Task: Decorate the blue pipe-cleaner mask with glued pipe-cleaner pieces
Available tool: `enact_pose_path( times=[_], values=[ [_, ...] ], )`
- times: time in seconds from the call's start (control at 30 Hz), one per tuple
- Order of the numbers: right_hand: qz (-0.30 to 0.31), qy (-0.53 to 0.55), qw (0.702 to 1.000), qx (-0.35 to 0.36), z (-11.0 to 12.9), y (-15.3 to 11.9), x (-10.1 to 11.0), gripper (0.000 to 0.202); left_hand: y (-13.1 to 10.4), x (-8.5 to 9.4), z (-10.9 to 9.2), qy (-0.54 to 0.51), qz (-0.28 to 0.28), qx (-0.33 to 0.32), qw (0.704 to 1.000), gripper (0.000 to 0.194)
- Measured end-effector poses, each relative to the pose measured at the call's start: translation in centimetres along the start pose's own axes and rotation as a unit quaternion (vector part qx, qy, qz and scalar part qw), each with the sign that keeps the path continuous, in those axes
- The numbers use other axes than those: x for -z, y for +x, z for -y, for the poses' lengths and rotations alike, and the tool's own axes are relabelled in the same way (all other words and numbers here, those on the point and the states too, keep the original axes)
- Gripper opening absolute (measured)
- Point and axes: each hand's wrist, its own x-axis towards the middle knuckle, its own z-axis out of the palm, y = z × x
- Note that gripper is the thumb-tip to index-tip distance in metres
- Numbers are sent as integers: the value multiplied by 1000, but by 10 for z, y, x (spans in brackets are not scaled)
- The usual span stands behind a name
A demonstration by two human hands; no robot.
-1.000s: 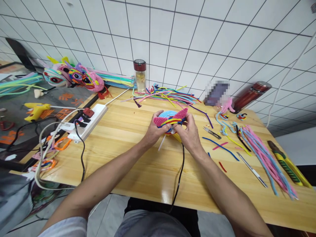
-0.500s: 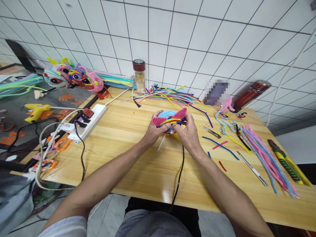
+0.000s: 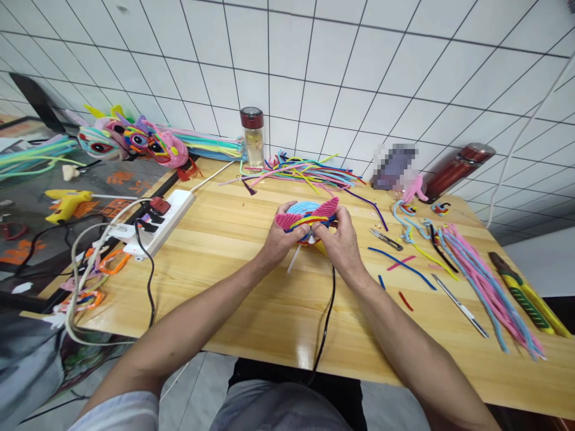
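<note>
Head view: pink-eared, blue-domed fuzzy piece (image 3: 307, 211).

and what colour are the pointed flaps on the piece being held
Both flaps are deep pink with ribbed lines, clearest in the head view.

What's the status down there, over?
Both hands gripping blue fuzzy craft piece with pink ears; white stick and black cable close beneath.

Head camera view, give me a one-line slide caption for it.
Left hand and right hand hold a pink-and-blue craft piece over a wooden table.
</note>
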Motion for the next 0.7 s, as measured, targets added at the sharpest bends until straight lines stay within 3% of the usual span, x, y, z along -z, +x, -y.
enact_pose_path(
  times=[0.2, 0.47, 0.7],
  values=[
    [27, 11, 999, -15, -2, 0, -2, 31, 2, 2, 0, 19, -8, -6, 1000, 78],
    [46, 100, 992, -65, -6, 7, 1, 36, 7, 5, 3, -27, 19, 47, 998, 80],
    [38, 66, 996, -39, -12, 7, -1, 40, 7, 3, 4, -58, 14, 53, 997, 81]
  ],
)
